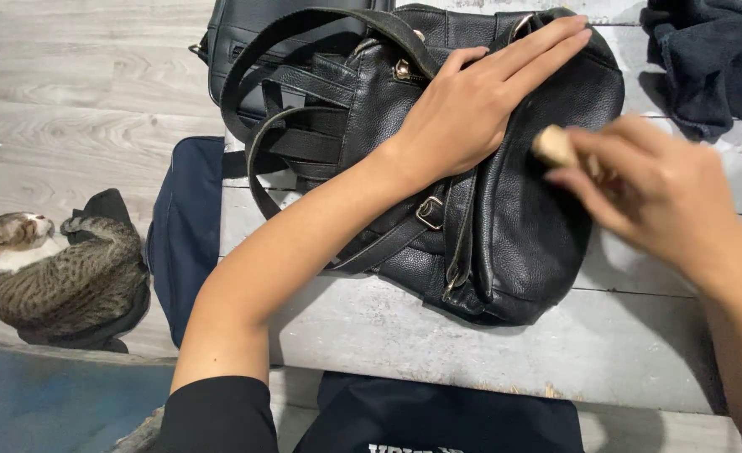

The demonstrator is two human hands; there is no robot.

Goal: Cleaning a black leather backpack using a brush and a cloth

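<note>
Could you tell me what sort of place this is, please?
Probably a home or small informal workspace: a black leather backpack lies on a worn grey wooden table, and a tabby cat rests on the pale wood-plank floor beside it.

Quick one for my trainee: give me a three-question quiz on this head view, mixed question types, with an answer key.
1. True or false: the left hand lies flat on the black leather backpack.
2. Multiple choice: what does the right hand hold against the backpack? A) a pair of scissors B) a small tan object, blurred C) a spray bottle
3. Short answer: what animal lies on the wooden floor to the left of the grey plank table?

Key
1. True.
2. B, the small tan object; its kind cannot be told through the blur.
3. A tabby cat, curled on a dark cloth.
</note>
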